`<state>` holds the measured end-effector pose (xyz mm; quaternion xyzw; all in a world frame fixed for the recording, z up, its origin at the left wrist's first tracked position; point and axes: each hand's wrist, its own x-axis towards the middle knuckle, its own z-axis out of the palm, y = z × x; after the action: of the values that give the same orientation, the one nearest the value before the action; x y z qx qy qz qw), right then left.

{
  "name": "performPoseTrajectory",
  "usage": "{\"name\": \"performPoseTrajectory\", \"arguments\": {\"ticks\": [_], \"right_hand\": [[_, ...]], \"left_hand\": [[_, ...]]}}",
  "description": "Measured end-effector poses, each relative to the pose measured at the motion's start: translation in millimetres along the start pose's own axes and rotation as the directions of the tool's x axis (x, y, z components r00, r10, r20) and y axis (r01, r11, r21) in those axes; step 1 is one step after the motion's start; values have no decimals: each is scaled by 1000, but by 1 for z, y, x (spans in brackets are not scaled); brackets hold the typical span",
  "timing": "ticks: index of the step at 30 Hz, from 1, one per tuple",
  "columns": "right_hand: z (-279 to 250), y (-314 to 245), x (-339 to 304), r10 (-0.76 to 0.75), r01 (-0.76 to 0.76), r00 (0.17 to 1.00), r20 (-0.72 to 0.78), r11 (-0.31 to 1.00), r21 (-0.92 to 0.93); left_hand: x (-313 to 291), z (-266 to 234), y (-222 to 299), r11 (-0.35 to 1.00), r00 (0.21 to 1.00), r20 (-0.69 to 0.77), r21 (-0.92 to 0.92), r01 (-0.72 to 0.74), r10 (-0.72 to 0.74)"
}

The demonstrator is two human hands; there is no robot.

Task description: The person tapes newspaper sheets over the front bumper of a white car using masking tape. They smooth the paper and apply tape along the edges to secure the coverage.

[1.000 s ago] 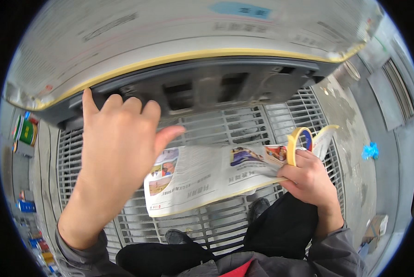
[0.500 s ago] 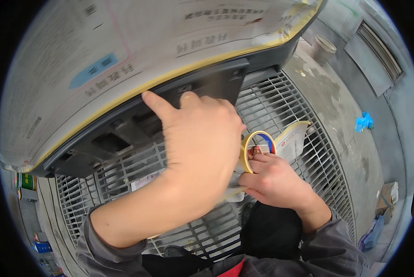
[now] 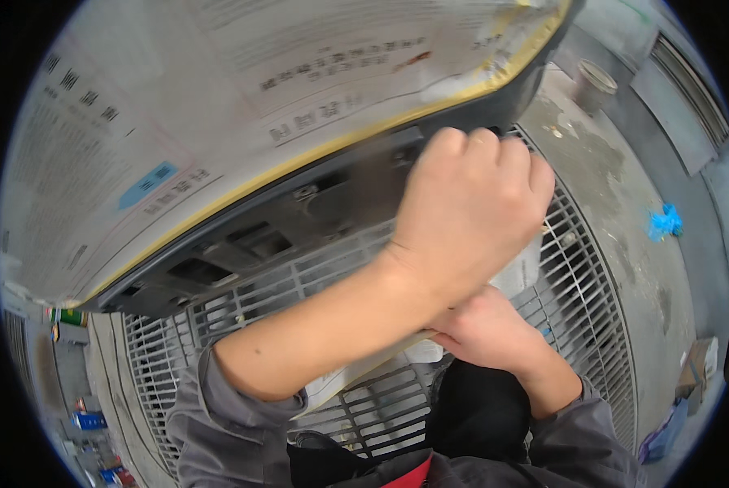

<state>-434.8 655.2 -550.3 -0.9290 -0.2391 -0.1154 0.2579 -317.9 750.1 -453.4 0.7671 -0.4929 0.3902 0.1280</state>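
Observation:
A large dark grey plastic part, with rectangular openings, stands in front of me. Printed paper covers its upper face, edged with yellow masking tape. My left hand is curled closed by the part's lower right edge; its fingertips are hidden. Behind the left wrist, my right hand is closed low over the grating. The roll of yellow masking tape that it gripped half a second ago is now hidden by my left arm. From beside the right hand a yellow-edged paper sheet trails to the left.
Metal floor grating lies under my hands and knees. Off to the right are a bucket, a crumpled blue bag and a cardboard box by the wall. Blue packages lie at the far left.
My left hand has moved right along the part, and its extended finger has curled in. The tape roll has gone out of sight behind that arm. My right hand stays nearly in place.

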Motion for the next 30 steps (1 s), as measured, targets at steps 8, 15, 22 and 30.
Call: {"name": "performPoseTrajectory", "arguments": {"ticks": [8, 15, 22, 30], "right_hand": [[-2, -10, 8, 38, -41, 993, 108, 999, 25], [17, -21, 20, 53, -50, 988, 148, 998, -25], [27, -35, 27, 97, -83, 980, 171, 993, -86], [31, -53, 34, 154, -127, 972, 176, 980, -154]], "left_hand": [[-66, -59, -81, 915, 965, -125, 309, 259, -231], [-150, -139, -128, 850, 896, -189, 286, 442, -402], [-240, -219, -188, 797, 860, -300, 338, 500, -412], [-295, -277, -219, 632, 818, -298, 524, 572, -493]]}}
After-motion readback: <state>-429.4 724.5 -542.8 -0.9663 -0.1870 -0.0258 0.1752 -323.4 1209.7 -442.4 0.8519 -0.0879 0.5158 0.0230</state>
